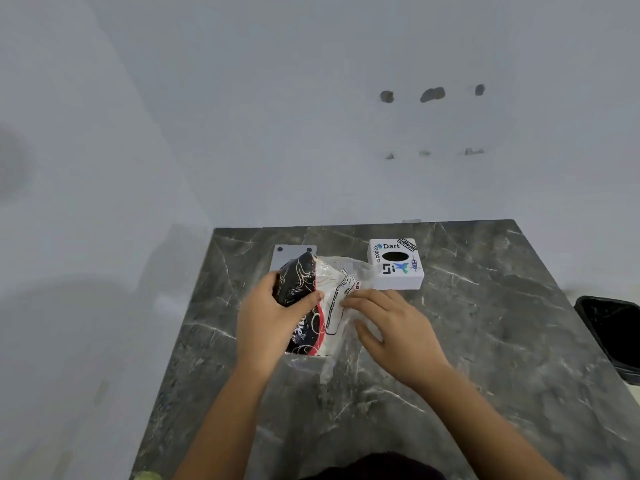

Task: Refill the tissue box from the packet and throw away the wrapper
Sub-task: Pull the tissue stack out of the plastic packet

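At frame centre, the left hand (266, 317) clamps the packet (308, 303) by its dark end while the right hand (391, 327) lies flat, fingers open, on its clear end, long axis pointing upper right toward the nearby box (396, 263).

Centre: tissue packet (304, 299), black with white swirls, a red band and clear film. Upper right of it: white tissue box (396, 268) with coloured stickers. Table (485, 323): dark grey, white-veined marble. Right edge: black bin (613, 330).
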